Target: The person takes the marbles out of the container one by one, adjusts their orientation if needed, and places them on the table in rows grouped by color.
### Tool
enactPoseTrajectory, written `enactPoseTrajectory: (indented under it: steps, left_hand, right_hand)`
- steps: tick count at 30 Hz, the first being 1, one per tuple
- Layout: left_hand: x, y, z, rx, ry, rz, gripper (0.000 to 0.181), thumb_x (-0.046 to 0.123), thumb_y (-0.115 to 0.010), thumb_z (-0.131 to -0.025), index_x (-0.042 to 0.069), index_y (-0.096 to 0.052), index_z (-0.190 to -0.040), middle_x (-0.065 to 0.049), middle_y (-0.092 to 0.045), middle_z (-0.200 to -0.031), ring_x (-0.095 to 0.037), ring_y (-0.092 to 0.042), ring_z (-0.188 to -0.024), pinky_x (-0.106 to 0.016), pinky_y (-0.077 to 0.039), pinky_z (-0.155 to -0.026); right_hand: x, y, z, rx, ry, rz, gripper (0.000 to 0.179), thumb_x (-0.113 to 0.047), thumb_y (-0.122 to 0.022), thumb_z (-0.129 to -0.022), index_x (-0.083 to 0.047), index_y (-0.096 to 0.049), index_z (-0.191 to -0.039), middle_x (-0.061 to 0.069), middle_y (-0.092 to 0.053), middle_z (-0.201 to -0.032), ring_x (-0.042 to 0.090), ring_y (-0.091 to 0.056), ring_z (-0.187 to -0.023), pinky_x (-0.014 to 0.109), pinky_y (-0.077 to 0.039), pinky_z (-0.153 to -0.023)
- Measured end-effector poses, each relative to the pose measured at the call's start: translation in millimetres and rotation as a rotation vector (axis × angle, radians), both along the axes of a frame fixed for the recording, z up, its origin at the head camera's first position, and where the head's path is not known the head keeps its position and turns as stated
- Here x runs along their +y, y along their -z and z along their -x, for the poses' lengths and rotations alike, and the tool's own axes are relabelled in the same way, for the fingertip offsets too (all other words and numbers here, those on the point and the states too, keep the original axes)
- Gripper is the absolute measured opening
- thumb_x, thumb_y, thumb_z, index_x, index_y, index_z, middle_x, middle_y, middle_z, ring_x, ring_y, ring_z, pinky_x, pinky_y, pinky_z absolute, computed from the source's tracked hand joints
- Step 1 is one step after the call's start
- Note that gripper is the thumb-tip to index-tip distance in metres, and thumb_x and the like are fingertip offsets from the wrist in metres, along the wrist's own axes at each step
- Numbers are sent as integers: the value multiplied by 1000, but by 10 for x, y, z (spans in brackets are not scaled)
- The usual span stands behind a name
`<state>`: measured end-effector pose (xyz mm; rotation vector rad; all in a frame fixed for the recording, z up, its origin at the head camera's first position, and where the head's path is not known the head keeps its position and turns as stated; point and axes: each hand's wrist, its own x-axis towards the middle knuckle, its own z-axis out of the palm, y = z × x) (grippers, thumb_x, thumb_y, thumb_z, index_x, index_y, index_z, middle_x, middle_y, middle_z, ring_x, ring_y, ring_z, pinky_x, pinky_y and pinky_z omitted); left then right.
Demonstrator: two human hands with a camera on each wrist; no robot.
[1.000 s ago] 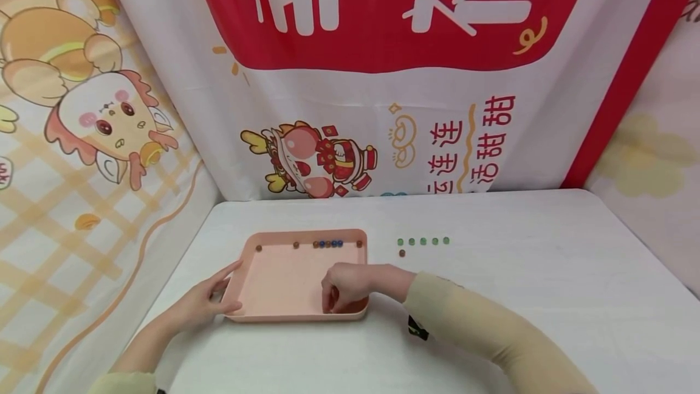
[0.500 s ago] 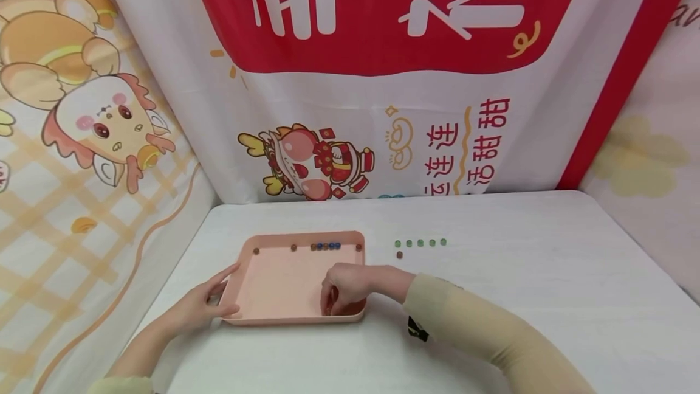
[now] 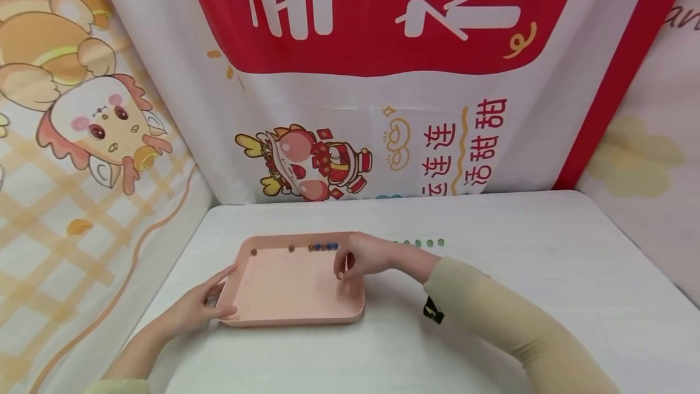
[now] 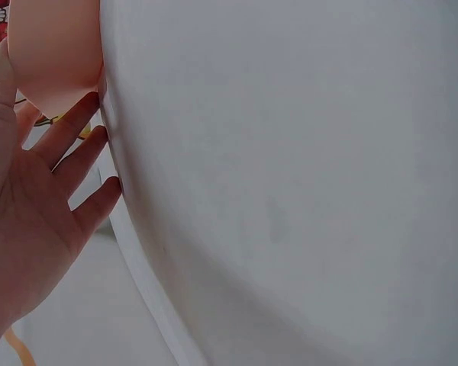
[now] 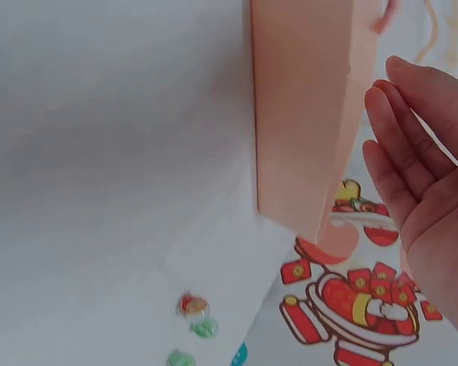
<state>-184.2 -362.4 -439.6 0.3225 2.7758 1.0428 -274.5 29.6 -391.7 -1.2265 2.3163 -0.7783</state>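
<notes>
Evidently shallow and smooth, a pale pink tray point(image 3: 284, 287) with rounded corners and low walls lies between the two hands on the white table point(image 3: 525, 266). Along its far wall, beyond the hands, brown and blue marbles point(image 3: 323, 247) form a close row, and two lone brown marbles point(image 3: 291, 248) sit farther toward the left hand's side. The left hand point(image 3: 201, 305) is spread, fingers fairly straight, touching the tray's nearest end. The right hand point(image 3: 366, 255), over the other end, pinches a small brown marble point(image 3: 340, 275) between its fingertips. Beyond the right forearm, green marbles point(image 3: 429, 242) line up.
</notes>
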Motion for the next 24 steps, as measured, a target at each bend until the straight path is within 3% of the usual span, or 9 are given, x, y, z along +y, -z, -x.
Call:
enactPoseTrajectory:
  steps: [8, 13, 17, 24]
  left_hand:
    - [10, -8, -11, 3, -2, 5, 92, 33, -81, -80, 12, -29, -154, -27, -43, -142, -40, -47, -128, -55, -30, -102]
    - [6, 3, -16, -9, -8, 1, 93, 33, -81, -80, 13, -28, -154, -29, -44, -141, -40, -46, -128, -56, -29, -103]
    - [-3, 19, -20, -24, -12, -1, 94, 33, -81, -80, 14, -27, -154, -29, -41, -144, -41, -46, -128, -58, -28, -103]
    - [-17, 18, -11, -3, 2, -3, 93, 33, -81, -79, 15, -28, -154, -27, -42, -143, -40, -47, -127, -57, -30, -101]
  right_hand:
    - [340, -188, 35, 34, 94, 64, 10, -16, -77, -85, -16, -74, -95, -10, -66, -82, 11, -59, -76, 25, -52, -67]
    - [575, -239, 16, 23, 176, 70, 8, -17, -76, -86, -20, -73, -94, -9, -66, -82, 13, -61, -74, 28, -54, -60]
    - [778, -240, 1, 10, 222, 73, 7, -17, -74, -88, -21, -72, -93, -8, -67, -81, 14, -63, -72, 29, -54, -61]
    - [1128, -175, 3, 70, 277, 79, 8, -17, -71, -90, -22, -72, -96, -8, -68, -84, 14, -61, -77, 29, -53, -66]
